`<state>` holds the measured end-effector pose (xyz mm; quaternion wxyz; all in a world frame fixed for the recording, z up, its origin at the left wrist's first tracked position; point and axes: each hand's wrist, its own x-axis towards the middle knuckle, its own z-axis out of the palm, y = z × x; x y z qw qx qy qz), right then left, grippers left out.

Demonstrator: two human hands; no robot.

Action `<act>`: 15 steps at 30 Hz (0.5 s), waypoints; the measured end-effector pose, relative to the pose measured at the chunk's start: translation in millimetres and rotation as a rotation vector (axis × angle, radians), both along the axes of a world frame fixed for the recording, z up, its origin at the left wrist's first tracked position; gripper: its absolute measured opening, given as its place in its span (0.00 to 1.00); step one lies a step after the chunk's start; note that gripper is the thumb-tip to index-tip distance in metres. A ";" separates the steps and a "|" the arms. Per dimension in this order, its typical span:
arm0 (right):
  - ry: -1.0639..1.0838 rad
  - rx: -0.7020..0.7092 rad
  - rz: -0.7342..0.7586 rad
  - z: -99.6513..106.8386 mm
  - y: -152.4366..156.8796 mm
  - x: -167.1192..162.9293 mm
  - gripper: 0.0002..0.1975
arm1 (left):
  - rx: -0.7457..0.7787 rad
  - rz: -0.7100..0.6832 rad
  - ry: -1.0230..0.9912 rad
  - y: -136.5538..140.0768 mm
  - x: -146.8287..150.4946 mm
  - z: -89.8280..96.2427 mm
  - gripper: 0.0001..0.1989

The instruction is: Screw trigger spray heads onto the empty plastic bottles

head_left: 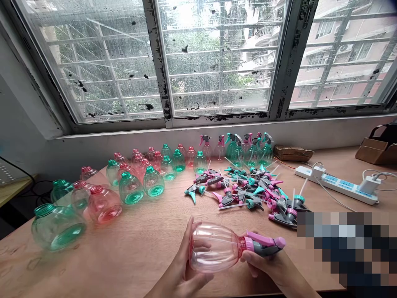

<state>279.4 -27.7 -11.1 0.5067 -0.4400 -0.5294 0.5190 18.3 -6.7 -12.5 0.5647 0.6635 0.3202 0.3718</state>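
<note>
head view, left hand [180,272] with fingers grasping the base of a sideways pink bottle [215,250], right hand [265,265] gripping its spray head [266,243], loose sprayers [246,194] heaped beyond

Some fingers of my left hand [183,265] lie behind the bottle [217,250], dim through its clear wall; my right hand [268,265] has fingers hidden by the sprayer [266,247]. Both my forearms run off the bottom edge. I can't tell whether the collar [249,243] is fully screwed down. A pixelated patch [347,248] covers whatever lies at lower right. In the pile [248,194], parts overlap too much for me to count. The box [376,150] is cut by the right edge, the window [217,62] by the top; dirty glass blurs the view outside.
</note>
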 end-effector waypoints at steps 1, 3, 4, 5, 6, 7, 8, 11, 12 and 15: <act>-0.001 -0.004 -0.002 0.3 -0.3 -0.1 0.18 | 0.018 -0.002 0.004 0.0 0.3 0.3 0.48; -0.004 -0.007 -0.002 0.8 -0.6 -0.2 0.19 | 0.040 -0.011 0.009 0.0 0.4 0.8 0.46; -0.006 -0.007 0.001 1.0 -0.6 -0.2 0.19 | 0.040 -0.014 0.011 0.0 0.2 0.9 0.46; -0.010 -0.005 0.005 1.3 -0.5 -0.2 0.19 | 0.031 -0.018 0.012 0.0 -0.1 0.8 0.48; -0.014 0.000 0.012 1.4 -0.3 -0.1 0.19 | 0.014 -0.024 0.008 0.0 -0.5 0.6 0.51; -0.017 0.007 0.017 1.5 0.0 0.0 0.20 | -0.007 -0.032 0.001 0.0 -0.9 0.3 0.54; -0.018 0.014 0.020 1.5 0.2 0.1 0.19 | -0.028 -0.041 -0.009 0.1 -1.3 -0.1 0.56; -0.008 0.019 0.019 1.0 0.6 0.3 0.16 | -0.061 -0.053 -0.030 0.2 -1.8 -0.7 0.55; -0.003 0.013 0.015 0.9 0.5 0.3 0.15 | -0.056 -0.046 -0.025 0.3 -1.7 -0.6 0.54; 0.001 0.006 0.014 0.9 0.1 -0.1 0.16 | -0.020 -0.018 0.007 0.6 -0.8 0.4 0.52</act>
